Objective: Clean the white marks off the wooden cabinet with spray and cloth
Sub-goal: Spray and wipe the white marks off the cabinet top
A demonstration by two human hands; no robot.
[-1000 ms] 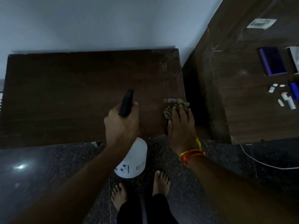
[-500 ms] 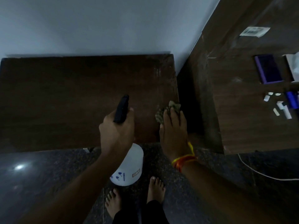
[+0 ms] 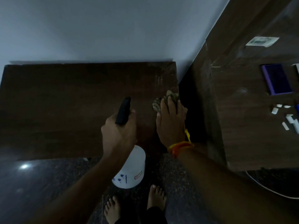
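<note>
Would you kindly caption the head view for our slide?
Right hand presses crumpled greenish cloth on dark wooden cabinet top; left hand holds white spray bottle.

Bare arms, a thread wristband, dark trousers, bare feet

Both forearms are bare, with no sleeves in view. The right hand (image 3: 171, 122) has a band of orange and red thread (image 3: 179, 146) wound around its wrist, with a loose yellow end sticking up from the knot. The left hand (image 3: 119, 133) wears no band or ring that shows. Below the thread band, near the bottom edge, dark trousers (image 3: 155, 215) reach the ankles above two bare feet (image 3: 156, 197).
</note>
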